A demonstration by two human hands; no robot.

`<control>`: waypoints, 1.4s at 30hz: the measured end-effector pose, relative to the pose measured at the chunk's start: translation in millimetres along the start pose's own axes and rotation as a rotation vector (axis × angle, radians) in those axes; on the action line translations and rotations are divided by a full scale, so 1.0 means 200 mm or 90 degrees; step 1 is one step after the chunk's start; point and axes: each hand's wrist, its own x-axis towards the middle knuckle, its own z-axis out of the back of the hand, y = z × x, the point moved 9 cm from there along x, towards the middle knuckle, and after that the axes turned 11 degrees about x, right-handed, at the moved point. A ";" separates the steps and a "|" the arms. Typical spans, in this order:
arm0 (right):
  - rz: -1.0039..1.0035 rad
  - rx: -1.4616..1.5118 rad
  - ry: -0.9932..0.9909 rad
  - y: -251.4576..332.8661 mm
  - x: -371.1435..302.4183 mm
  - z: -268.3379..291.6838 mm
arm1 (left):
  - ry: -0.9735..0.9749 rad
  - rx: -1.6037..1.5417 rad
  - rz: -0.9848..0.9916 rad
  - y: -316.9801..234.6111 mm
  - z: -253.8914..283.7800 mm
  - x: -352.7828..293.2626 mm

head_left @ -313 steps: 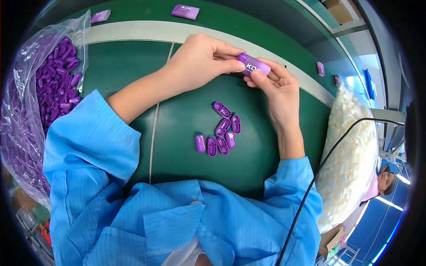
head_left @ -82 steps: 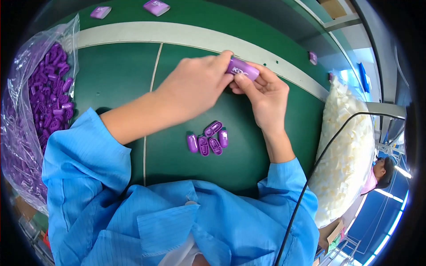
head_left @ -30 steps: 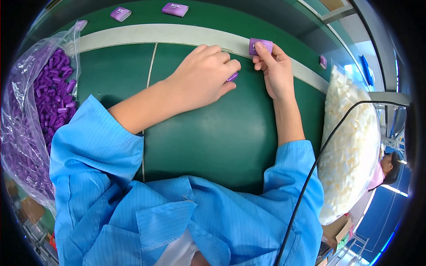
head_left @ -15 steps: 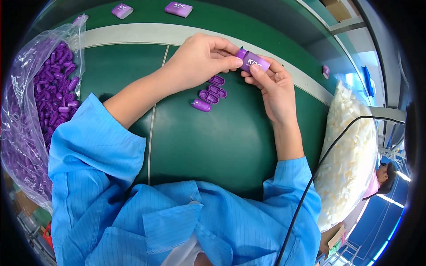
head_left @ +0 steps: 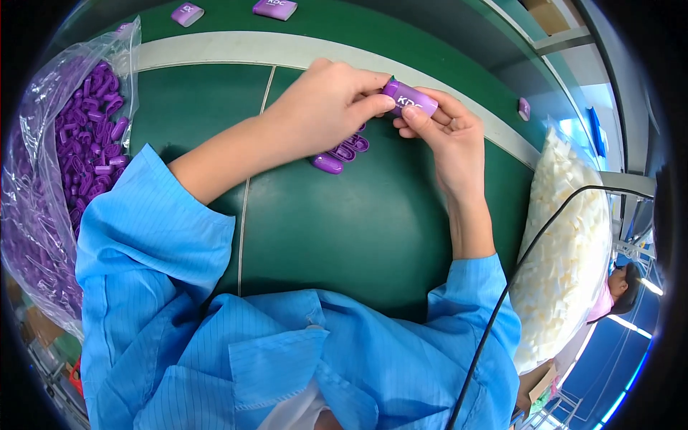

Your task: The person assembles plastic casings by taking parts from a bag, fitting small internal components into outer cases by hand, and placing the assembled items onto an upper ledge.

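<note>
Above the far part of the green table, both hands meet at a small purple case (head_left: 424, 105) with white lettering. My right hand (head_left: 459, 147) is closed around its body, thumb across the front. At the case's left end sits a purple cap (head_left: 390, 87), its edge close against the body. My left hand (head_left: 330, 104) pinches this cap between thumb and fingers. Below the left hand lie several oval purple caps (head_left: 345, 153), some with the hollow side up and partly hidden by the hand. A smooth purple cap (head_left: 327, 164) rests nearest me.
A clear bag (head_left: 43, 208) full of purple parts stands at the left. On the right leans a bag of small whitish pieces (head_left: 562, 251), with a black cable (head_left: 502, 297) in front. Several purple cases (head_left: 275, 8) lie on the green strip (head_left: 373, 43) beyond the pale rail. A person (head_left: 622, 287) shows far right.
The cap, earlier standing out from the case with a gap, now sits closer against it. My left hand has moved slightly right, covering more loose caps. The far cases have shifted left.
</note>
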 end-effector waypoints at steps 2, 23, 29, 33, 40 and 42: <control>0.003 -0.033 -0.006 0.00 0.00 -0.01 | -0.028 0.068 -0.011 -0.04 0.00 -0.02; -0.114 0.088 0.046 -0.04 0.01 -0.01 | 0.078 -0.135 -0.003 -0.04 -0.01 -0.01; -0.089 0.097 0.035 -0.03 0.01 -0.02 | 0.045 -0.012 -0.044 -0.07 -0.01 -0.02; -0.042 0.077 -0.016 -0.01 -0.01 -0.04 | -0.033 0.170 -0.036 -0.13 -0.04 -0.09; 0.150 -0.019 -0.056 0.11 -0.10 -0.09 | -0.116 0.312 -0.087 -0.20 -0.02 -0.13; 0.134 0.008 -0.050 0.08 -0.07 -0.05 | -0.117 0.287 -0.099 -0.20 0.01 -0.10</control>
